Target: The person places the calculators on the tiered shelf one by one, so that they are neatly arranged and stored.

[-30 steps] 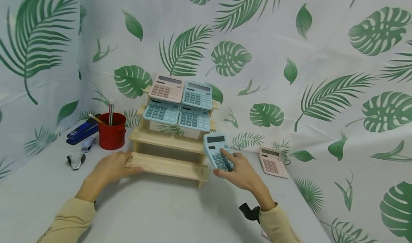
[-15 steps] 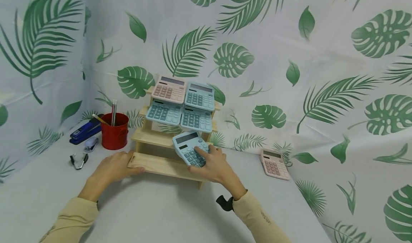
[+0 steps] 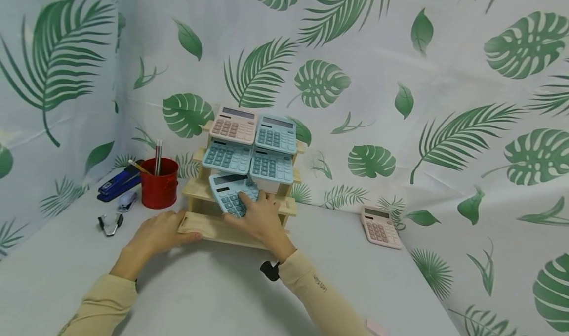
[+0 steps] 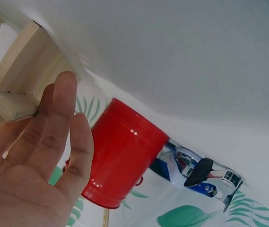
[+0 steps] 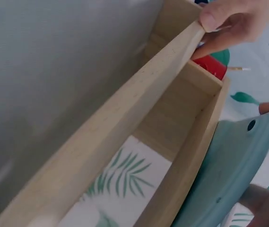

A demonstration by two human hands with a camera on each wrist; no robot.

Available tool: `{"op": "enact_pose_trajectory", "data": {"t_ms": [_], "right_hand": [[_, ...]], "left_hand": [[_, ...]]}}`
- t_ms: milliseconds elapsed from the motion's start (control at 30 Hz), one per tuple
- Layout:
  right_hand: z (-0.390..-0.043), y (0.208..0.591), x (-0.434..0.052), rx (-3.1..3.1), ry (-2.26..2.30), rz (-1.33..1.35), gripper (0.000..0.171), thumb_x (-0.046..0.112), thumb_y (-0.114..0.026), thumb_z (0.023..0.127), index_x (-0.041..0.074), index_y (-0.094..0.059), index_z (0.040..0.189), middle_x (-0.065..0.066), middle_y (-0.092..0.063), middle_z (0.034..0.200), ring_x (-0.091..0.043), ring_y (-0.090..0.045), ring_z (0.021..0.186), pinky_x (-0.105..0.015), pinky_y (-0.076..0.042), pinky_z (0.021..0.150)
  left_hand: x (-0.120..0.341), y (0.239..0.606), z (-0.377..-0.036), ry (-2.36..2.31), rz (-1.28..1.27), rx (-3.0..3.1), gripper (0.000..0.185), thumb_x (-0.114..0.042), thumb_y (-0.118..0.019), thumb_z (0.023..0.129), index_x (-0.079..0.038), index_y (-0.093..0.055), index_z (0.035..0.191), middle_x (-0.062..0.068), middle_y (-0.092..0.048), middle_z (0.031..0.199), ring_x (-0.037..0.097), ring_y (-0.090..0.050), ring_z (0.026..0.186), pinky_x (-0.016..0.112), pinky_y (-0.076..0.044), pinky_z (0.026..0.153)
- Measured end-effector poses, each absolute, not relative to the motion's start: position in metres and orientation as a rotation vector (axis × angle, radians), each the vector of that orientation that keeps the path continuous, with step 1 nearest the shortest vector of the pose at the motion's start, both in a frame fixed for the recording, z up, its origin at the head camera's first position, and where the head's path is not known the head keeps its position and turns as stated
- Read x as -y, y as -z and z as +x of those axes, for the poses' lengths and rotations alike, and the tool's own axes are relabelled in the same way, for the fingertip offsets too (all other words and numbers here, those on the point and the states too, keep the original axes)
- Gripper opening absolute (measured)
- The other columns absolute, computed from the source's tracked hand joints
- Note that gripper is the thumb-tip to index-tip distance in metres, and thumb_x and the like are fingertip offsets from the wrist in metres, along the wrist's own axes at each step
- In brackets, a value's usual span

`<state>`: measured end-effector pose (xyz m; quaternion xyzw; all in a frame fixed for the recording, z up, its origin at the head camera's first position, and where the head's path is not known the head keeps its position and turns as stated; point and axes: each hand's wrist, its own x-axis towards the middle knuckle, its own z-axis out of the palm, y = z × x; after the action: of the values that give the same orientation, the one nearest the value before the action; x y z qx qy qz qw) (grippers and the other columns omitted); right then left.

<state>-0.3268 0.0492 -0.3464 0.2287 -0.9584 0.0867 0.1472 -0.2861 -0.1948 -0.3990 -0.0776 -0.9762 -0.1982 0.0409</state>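
Seen from the head camera, the right hand [image 3: 258, 212] grips a blue calculator [image 3: 228, 192] at the third step of the wooden rack [image 3: 284, 206]; the fingers cover its lower right keys. Its long axis is tilted, with the display end pointing up and to the left. The left hand [image 3: 155, 234] rests with relaxed fingers on the lowest step's left end.

Next, the left wrist view shows straight fingers [image 4: 54, 113] against the wood, with a red cup [image 4: 122, 161] behind, partly hidden.

Finally, the right wrist view shows only the calculator's underside [image 5: 229, 165], cut off at the edge, above the step, and the left fingertips [image 5: 224, 19] on the front rail.
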Motion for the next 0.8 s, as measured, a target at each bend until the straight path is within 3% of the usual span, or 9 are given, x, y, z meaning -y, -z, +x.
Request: {"op": "enact_pose_trajectory", "data": {"t_ms": [200,333,533,800], "right_hand": [[-0.330,0.345,-0.016,2.809,-0.124,0.457,0.083,0.083,-0.038,0.089,0.026,-0.050,0.148,-0.033,-0.053,0.137,-0.047,-0.050,0.123,-0.059,-0.036,0.108],[-0.330,0.347,0.001,2.808,-0.025,0.437,0.079,0.078,-0.026,0.094,0.026,-0.049,0.149,-0.036,-0.053,0.139,-0.046,-0.049,0.127,-0.053,-0.038,0.107],[-0.328,0.353,0.015,2.729,0.135,0.515,0.064,0.062,-0.031,0.101,0.023,-0.052,0.147,-0.036,-0.056,0.135,-0.045,-0.051,0.126,-0.047,-0.042,0.098],[-0.323,0.358,0.007,2.703,0.060,0.511,0.064,0.061,-0.041,0.100,0.021,-0.048,0.149,-0.033,-0.055,0.137,-0.044,-0.051,0.127,-0.047,-0.042,0.103]], "left_hand": [[0.196,0.398,-0.286,0.600,-0.239,2.984,0.087,-0.064,-0.071,0.083,0.005,-0.055,0.132,0.017,-0.066,0.097,0.023,-0.059,0.076,0.048,-0.053,0.070],[0.196,0.401,-0.288,0.603,-0.247,2.982,0.088,-0.065,-0.070,0.082,0.006,-0.055,0.132,0.018,-0.067,0.098,0.025,-0.062,0.079,0.050,-0.054,0.073],[0.197,0.403,-0.290,0.593,-0.243,2.987,0.086,-0.064,-0.070,0.083,0.005,-0.056,0.132,0.018,-0.067,0.099,0.027,-0.064,0.082,0.052,-0.055,0.076],[0.196,0.402,-0.290,0.591,-0.244,2.991,0.089,-0.065,-0.069,0.083,0.007,-0.055,0.133,0.019,-0.067,0.101,0.028,-0.064,0.084,0.052,-0.055,0.077]]}}
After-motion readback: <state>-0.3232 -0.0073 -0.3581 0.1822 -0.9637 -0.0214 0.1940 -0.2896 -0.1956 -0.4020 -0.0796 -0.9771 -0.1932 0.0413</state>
